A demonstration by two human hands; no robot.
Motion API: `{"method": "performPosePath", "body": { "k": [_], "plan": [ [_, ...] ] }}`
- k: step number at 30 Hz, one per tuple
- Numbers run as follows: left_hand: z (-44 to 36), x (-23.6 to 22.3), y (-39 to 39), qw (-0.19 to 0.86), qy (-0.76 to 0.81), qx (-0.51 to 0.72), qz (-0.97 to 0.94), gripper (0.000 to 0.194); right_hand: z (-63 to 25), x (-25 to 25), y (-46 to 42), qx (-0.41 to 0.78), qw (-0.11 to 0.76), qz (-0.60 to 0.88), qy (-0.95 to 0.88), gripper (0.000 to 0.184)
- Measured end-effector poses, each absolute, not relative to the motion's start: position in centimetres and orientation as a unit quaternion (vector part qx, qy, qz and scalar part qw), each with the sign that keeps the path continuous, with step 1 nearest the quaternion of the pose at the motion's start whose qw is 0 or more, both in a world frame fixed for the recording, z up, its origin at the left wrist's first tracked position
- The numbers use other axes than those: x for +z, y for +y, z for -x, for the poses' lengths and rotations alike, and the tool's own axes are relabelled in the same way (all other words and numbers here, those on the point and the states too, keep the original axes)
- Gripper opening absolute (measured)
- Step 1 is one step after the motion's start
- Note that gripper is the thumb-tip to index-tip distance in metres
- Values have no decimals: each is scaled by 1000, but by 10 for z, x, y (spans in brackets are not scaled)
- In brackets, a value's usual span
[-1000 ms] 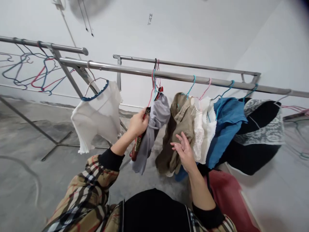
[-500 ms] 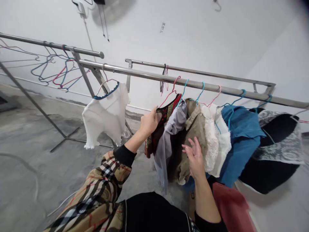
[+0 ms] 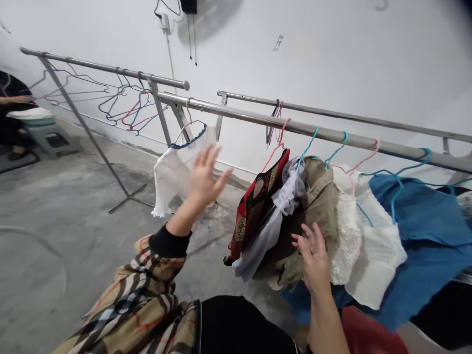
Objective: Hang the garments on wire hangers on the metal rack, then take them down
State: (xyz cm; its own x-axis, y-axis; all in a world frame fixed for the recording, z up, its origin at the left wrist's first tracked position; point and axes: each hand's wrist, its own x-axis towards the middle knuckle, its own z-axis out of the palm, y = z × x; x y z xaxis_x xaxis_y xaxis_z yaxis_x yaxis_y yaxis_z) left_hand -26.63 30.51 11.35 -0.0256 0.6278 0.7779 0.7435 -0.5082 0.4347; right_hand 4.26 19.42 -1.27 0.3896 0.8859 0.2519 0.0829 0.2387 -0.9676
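Note:
My left hand (image 3: pixel 206 179) is raised with its fingers spread, in front of a white top (image 3: pixel 167 179) with a blue neckline. That top hangs on a pale pink hanger (image 3: pixel 189 115), and no grip on it shows. My right hand (image 3: pixel 313 253) is open before an olive shirt (image 3: pixel 324 196); whether it touches the cloth I cannot tell. Between my hands hang a red and black patterned garment (image 3: pixel 250 211) on a red hanger (image 3: pixel 282 135) and a lavender-grey garment (image 3: pixel 265 241). White lace tops (image 3: pixel 379 265) and a blue garment (image 3: pixel 424 216) hang to the right.
A metal rail (image 3: pixel 250 114) carries the clothes. Behind it runs a second, thinner rail (image 3: pixel 332 114) with a few hangers. Wire hangers dangle from another rack (image 3: pixel 103 65) at left. A person (image 3: pixel 14 108) sits far left beside a grey stool (image 3: pixel 53 135). Red cloth (image 3: pixel 368 332) lies low right.
My left hand has left the red and black garment and moved left, its fingers now spread. The view has turned left, bringing the seated person into sight. My right hand stays open.

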Motion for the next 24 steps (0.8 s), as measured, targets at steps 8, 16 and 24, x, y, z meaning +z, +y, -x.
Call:
{"method": "performPosePath", "body": {
  "k": [8, 16, 24],
  "plan": [
    [408, 106, 368, -109, -535, -585, 600, 83, -34, -12, 192, 339, 627, 529, -461, 69],
    [387, 79, 356, -311, -452, -569, 613, 54, -21, -16, 196, 365, 598, 544, -462, 75],
    [373, 62, 348, -182, -538, -629, 530, 43, -19, -23, 195, 368, 573, 553, -481, 77]
  ]
}}
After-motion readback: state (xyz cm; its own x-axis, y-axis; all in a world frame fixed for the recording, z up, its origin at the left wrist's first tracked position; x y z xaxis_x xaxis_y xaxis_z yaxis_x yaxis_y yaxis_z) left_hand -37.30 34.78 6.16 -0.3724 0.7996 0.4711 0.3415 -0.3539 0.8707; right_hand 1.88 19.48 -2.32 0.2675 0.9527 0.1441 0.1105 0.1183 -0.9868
